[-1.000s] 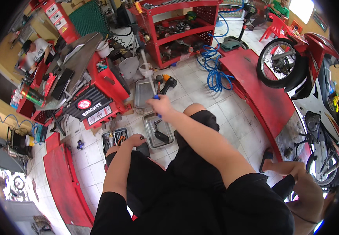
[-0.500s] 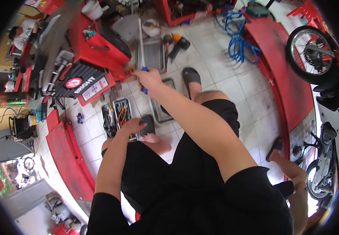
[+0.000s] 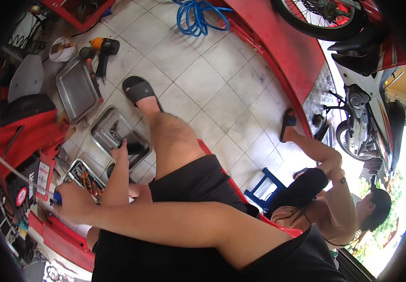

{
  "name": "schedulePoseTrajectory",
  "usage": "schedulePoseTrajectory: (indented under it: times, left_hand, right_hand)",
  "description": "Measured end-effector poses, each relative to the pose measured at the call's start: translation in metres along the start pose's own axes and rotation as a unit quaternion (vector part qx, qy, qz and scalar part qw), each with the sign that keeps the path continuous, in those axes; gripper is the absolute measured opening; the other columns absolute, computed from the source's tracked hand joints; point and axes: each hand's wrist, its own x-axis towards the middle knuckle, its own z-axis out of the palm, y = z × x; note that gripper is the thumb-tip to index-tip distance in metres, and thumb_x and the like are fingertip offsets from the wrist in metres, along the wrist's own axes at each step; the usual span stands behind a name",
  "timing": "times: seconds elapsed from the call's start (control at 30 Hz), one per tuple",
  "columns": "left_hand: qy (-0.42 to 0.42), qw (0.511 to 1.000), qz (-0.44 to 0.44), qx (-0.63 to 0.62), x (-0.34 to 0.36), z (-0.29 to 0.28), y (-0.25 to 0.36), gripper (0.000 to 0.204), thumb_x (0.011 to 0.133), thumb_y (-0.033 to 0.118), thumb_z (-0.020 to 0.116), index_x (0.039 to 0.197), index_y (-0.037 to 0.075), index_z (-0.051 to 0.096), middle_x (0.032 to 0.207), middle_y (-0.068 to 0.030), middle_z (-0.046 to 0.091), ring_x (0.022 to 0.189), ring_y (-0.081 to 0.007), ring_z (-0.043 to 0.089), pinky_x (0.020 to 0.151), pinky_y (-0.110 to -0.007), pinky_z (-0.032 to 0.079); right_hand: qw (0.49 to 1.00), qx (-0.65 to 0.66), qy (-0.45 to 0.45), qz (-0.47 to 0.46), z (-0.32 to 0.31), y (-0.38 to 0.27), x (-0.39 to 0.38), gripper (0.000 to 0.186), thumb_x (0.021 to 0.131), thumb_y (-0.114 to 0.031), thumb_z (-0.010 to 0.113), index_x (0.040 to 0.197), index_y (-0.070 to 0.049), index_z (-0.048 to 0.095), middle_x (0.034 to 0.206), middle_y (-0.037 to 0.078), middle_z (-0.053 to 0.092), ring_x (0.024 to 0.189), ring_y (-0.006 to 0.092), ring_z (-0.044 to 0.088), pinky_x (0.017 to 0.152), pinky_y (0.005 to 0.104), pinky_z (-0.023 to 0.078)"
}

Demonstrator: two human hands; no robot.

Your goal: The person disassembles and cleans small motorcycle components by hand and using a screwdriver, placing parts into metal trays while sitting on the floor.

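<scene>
At the left, my right hand (image 3: pixel 73 204) is closed round the blue handle (image 3: pixel 58 198) of a tool with a long, thin metal shaft (image 3: pixel 17 173). The shaft points up and left, past a red and black tool cabinet (image 3: pixel 29 117). My left hand (image 3: pixel 119 152) reaches over a shallow metal tray (image 3: pixel 100 123) on the floor, its index finger stretched out. Right at the fingertips lies a small silvery metal part (image 3: pixel 113 130); whether they touch it I cannot tell. Beside this hand stands an open case of hand tools (image 3: pixel 88 176), partly hidden by my arms.
A second metal tray (image 3: pixel 76 89) and a yellow and black power drill (image 3: pixel 103 52) lie farther off. Blue hose (image 3: pixel 196 16) is coiled by a red lift platform (image 3: pixel 278 51) bearing a motorcycle wheel (image 3: pixel 322 16). At right, another person (image 3: pixel 306 202) sits near a blue stool (image 3: pixel 264 188).
My view has swung right, bringing the other person into full sight. The left hand has moved from above the tool case to the tray. The right hand still grips the blue-handled tool.
</scene>
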Motion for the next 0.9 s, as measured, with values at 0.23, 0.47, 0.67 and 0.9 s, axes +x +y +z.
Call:
schedulePoseTrajectory:
  times: [0.23,0.47,0.67,0.9]
  left_hand:
    - [-0.027,0.988,-0.135,-0.068,0.001,0.019,0.010,0.063,0.071,0.028,0.083,0.114,-0.011,0.058,0.118,-0.0264,0.064,0.109,-0.0388,0.063,0.092,-0.043,0.051]
    - [-0.132,0.949,-0.184,-0.218,0.005,-0.018,-0.003,0.038,0.071,0.017,0.077,0.098,-0.006,0.066,0.095,-0.0194,0.069,0.090,-0.0300,0.068,0.078,-0.046,0.053]
    - [-0.248,0.895,-0.202,-0.310,-0.002,-0.051,0.003,0.027,0.071,0.013,0.075,0.093,0.000,0.065,0.090,-0.0145,0.066,0.086,-0.0285,0.067,0.072,-0.052,0.053]
    - [-0.345,0.866,-0.112,-0.343,-0.031,-0.163,-0.013,0.020,0.071,0.009,0.071,0.090,0.005,0.064,0.088,-0.0108,0.064,0.086,-0.0298,0.065,0.062,-0.063,0.051]
  right_hand:
    - [0.994,0.024,0.079,-0.075,0.021,0.005,0.009,0.026,0.073,-0.018,0.068,0.089,0.003,0.066,0.084,0.026,0.065,0.083,0.0433,0.064,0.076,0.0486,0.051]
    - [0.996,0.077,-0.040,-0.026,0.017,-0.001,0.008,0.028,0.078,-0.021,0.070,0.090,0.004,0.065,0.079,0.025,0.065,0.078,0.0438,0.064,0.069,0.0458,0.051]
    - [0.998,-0.029,-0.023,-0.058,-0.004,-0.005,0.019,0.029,0.081,-0.026,0.075,0.074,0.000,0.064,0.058,0.003,0.056,0.051,0.0135,0.051,0.052,0.0345,0.042]
    - [0.999,0.031,0.019,-0.018,-0.042,-0.079,0.024,0.037,0.083,-0.036,0.078,0.080,-0.004,0.060,0.066,0.002,0.057,0.044,0.0088,0.048,0.041,0.0255,0.041]
